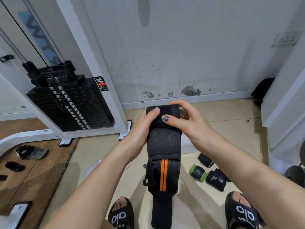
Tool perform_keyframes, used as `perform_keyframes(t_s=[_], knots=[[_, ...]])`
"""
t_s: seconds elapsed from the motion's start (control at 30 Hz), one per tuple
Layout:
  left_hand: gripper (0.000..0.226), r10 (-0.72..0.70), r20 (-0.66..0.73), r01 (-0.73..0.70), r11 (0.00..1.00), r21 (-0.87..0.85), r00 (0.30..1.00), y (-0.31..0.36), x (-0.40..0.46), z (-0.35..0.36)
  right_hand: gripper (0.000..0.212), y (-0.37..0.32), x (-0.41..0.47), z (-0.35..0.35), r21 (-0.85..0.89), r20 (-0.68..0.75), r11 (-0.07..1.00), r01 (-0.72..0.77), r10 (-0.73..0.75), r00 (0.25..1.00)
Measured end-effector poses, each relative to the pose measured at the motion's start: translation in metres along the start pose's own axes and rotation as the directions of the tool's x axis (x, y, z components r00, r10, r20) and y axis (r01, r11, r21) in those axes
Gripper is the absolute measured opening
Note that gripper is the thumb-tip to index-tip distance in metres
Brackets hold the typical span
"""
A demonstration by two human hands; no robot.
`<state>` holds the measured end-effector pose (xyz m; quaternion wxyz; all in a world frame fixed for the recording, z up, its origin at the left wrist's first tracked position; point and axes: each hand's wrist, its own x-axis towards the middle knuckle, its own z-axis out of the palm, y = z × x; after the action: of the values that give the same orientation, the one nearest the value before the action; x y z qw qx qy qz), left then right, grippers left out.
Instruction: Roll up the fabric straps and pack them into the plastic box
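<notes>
A black fabric strap [163,142] with two orange stripes hangs down in front of me, its top end rolled over. My left hand [142,129] grips the roll from the left, thumb on top. My right hand [186,119] holds it from the right, thumb pressed on the front. Behind the strap, a white plastic box [187,146] sits on the floor, mostly hidden. Rolled straps lie on the floor to the right: a green and black one [198,173], a black one [216,180] and another black one [205,160].
A white weight machine with a black weight stack [71,103] stands at the left. Dark straps or pads [31,152] lie on the brown mat at the left. A white wall is ahead, white furniture [283,113] at the right. My feet in black slides [241,212] are below.
</notes>
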<state>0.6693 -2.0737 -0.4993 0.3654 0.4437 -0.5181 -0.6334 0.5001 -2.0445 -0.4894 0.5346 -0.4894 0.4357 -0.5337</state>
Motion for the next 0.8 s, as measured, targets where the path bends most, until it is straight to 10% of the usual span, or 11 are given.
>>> perform_keyframes(t_s=[0.53,0.8], knots=[[0.051,-0.05,0.068,0.048,0.998,0.027,0.996,0.0081,-0.0082,0.0041,0.037,0.0035,-0.0044,0.0027,-0.143,0.002,0.985,0.101,-0.101,0.995],[0.043,0.032,-0.002,-0.032,0.997,0.065,0.999,0.0101,-0.0076,-0.0023,0.053,-0.0009,-0.0025,0.0014,-0.041,0.035,0.989,-0.145,0.146,0.989]])
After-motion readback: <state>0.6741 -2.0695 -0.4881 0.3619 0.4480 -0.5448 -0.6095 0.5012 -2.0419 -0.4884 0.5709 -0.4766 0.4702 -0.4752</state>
